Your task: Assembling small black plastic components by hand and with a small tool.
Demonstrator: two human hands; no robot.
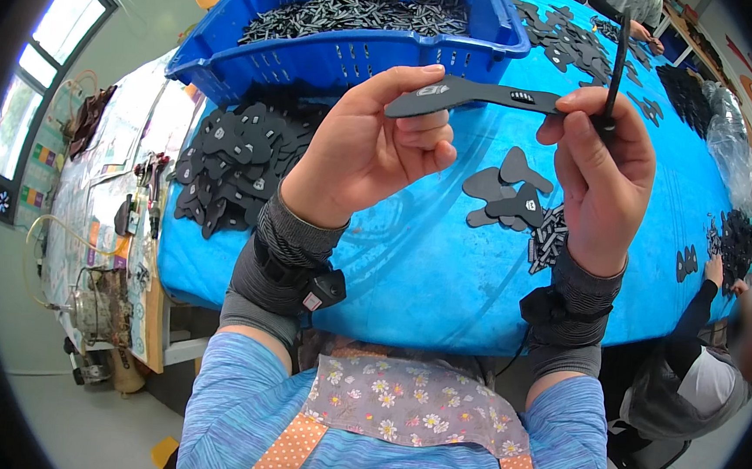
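A thin, dark grey shaped pad (pixel 464 92) with a narrow neck and pale markings is stretched between my hands above the table. My left hand (pixel 356 142) pinches its wide end between thumb and fingers, the other fingers curled. With thumb and fingertips, my right hand (pixel 605 181) grips the narrow end. A black strap or cord (pixel 620 55) rises from the right hand's fingers; how it joins the pad cannot be made out. Under the hands lie several loose grey pads (pixel 508 196) beside a small heap of short dark pieces (pixel 548 240).
A blue crate (pixel 318 69) full of small dark pieces stands at the far side. Left of my hands is a big pile of dark pads (pixel 237 159). More pads (pixel 572 43) spread over the blue table cover (pixel 408 272) at far right. Another person (pixel 710 380) sits at right.
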